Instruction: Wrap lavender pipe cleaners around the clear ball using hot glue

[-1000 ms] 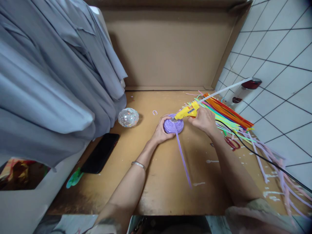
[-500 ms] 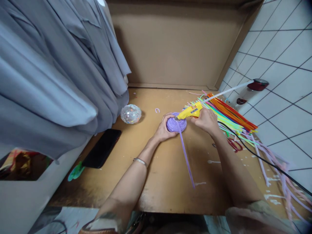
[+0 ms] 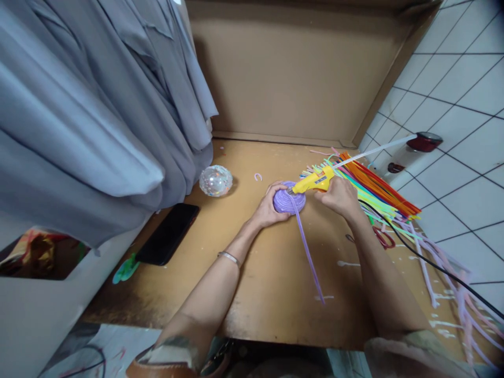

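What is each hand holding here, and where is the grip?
Right hand grips the yellow glue gun by its handle; left hand cups the purple coil by its left rim.

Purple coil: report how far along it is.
Done: most of the purple coil is wound into a round, domed spiral. In hand: the left hand steadies it while the right hand holds the yellow glue gun, nozzle at the top. Left: a long purple tail lies unwound on the table.

1 glue gun (image 3: 314,182); 1 phone (image 3: 168,233); 1 scissors (image 3: 381,236)
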Available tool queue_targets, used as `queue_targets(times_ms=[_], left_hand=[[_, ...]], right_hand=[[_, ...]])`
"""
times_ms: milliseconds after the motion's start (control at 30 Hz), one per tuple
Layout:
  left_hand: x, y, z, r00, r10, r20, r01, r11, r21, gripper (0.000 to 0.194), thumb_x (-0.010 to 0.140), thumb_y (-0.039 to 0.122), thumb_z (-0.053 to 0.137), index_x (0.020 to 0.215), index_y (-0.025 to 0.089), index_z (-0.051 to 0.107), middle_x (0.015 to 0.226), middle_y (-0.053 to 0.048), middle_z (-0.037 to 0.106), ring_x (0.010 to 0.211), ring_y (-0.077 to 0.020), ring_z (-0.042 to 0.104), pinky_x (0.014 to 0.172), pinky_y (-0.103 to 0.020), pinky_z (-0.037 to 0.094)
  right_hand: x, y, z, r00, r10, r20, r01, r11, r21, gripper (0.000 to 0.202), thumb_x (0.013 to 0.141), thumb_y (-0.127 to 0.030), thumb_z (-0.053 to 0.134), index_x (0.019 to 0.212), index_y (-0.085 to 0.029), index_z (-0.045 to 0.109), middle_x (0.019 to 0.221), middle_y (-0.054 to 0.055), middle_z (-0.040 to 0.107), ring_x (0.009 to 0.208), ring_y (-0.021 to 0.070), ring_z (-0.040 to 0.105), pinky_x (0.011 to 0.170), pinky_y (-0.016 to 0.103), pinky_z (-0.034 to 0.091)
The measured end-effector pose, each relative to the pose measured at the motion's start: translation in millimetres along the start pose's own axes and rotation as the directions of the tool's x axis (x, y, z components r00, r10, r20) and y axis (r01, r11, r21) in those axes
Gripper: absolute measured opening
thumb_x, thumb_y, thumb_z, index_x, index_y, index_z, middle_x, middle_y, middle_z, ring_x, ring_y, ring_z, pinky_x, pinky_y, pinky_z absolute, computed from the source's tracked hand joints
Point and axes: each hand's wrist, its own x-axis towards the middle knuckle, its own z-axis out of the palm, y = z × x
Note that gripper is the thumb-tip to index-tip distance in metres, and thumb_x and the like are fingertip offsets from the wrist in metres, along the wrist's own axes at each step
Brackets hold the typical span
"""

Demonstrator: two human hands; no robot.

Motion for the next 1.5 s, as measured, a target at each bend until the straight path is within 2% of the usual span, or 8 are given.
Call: queue_targets(times_ms=[167, 300, 600, 967, 1233, 1367, 1500], left_hand=[[0.0, 0.4, 0.4, 1.000, 0.017, -0.009, -0.017, 1.000, -0.003, 0.078, 0.058, 0.017, 0.085, 0.127, 0.025, 0.050, 0.146, -0.013, 0.049, 0.143, -0.0337, 0.047, 0.121, -0.053, 0.035], [0.1, 0.2, 0.3, 1.000, -0.005, -0.004, 0.005, 1.000, -0.014, 0.079, 0.057, 0.020, 0.086, 0.128, 0.025, 0.050, 0.147, -0.014, 0.047, 0.142, -0.0340, 0.046, 0.121, -0.053, 0.034], [0.4, -0.3, 0.5, 1.000, -0.013, 0.003, 0.013, 1.000, -0.019, 0.080, 0.057, 0.018, 0.084, 0.128, 0.024, 0.049, 0.147, -0.014, 0.046, 0.143, -0.0340, 0.045, 0.122, -0.054, 0.033], [0.1, 0.1, 0.3, 1.000, -0.011, 0.008, 0.011, 1.000, 0.001, 0.079, 0.058, 0.020, 0.084, 0.129, 0.024, 0.050, 0.148, -0.014, 0.046, 0.143, -0.0344, 0.045, 0.121, -0.053, 0.034], [0.4, -0.7, 1.3, 1.000, -0.003, 0.002, 0.003, 1.000, 0.002, 0.079, 0.058, 0.018, 0.083, 0.129, 0.024, 0.049, 0.148, -0.014, 0.046, 0.145, -0.0341, 0.044, 0.123, -0.055, 0.031], [0.4, 1.5, -0.2, 1.000, -0.020, 0.009, 0.020, 1.000, -0.001, 0.079, 0.057, 0.018, 0.083, 0.128, 0.024, 0.050, 0.148, -0.014, 0.045, 0.144, -0.0342, 0.044, 0.122, -0.054, 0.033], [0.8, 1.8, -0.4, 1.000, -0.016, 0.006, 0.016, 1.000, 0.003, 0.079, 0.057, 0.019, 0.083, 0.128, 0.024, 0.050, 0.147, -0.014, 0.046, 0.144, -0.0340, 0.044, 0.122, -0.054, 0.033]], right_hand=[[1.5, 1.2, 2.8, 1.000, -0.006, -0.004, 0.006, 0.999, 0.044, 0.036, 0.077, -0.049, 0.063, 0.083, -0.015, 0.074, 0.080, 0.013, 0.073, 0.075, 0.0279, 0.069, 0.058, 0.030, 0.042], [2.8, -0.3, 0.4, 0.999, 0.016, 0.046, -0.019, 0.998, 0.067, 0.039, 0.075, -0.051, 0.062, 0.080, -0.014, 0.073, 0.075, 0.012, 0.071, 0.069, 0.0262, 0.066, 0.055, 0.030, 0.038], [3.9, 0.2, 3.0, 0.998, 0.010, 0.065, -0.017, 0.993, 0.115, 0.039, 0.075, -0.050, 0.061, 0.082, -0.013, 0.074, 0.077, 0.013, 0.070, 0.068, 0.0254, 0.065, 0.055, 0.030, 0.036], [3.4, 1.9, 1.0, 0.995, 0.002, 0.095, -0.016, 0.989, 0.150, 0.033, 0.074, -0.048, 0.064, 0.076, -0.015, 0.071, 0.069, 0.010, 0.067, 0.064, 0.0237, 0.063, 0.054, 0.029, 0.036], [3.5, 6.1, 0.3, 0.997, -0.010, 0.075, -0.003, 0.985, 0.170, 0.031, 0.075, -0.047, 0.063, 0.074, -0.017, 0.069, 0.067, 0.008, 0.064, 0.063, 0.0222, 0.060, 0.054, 0.030, 0.034], [4.2, 6.4, 0.8, 0.996, -0.004, 0.084, -0.012, 0.982, 0.190, 0.030, 0.073, -0.048, 0.063, 0.067, -0.018, 0.064, 0.063, 0.006, 0.059, 0.058, 0.0199, 0.055, 0.053, 0.030, 0.031], [6.0, 8.0, 4.3, 0.994, -0.053, 0.091, 0.028, 0.965, 0.260, 0.032, 0.073, -0.051, 0.060, 0.063, -0.020, 0.060, 0.059, 0.003, 0.054, 0.054, 0.0161, 0.048, 0.052, 0.029, 0.029]])
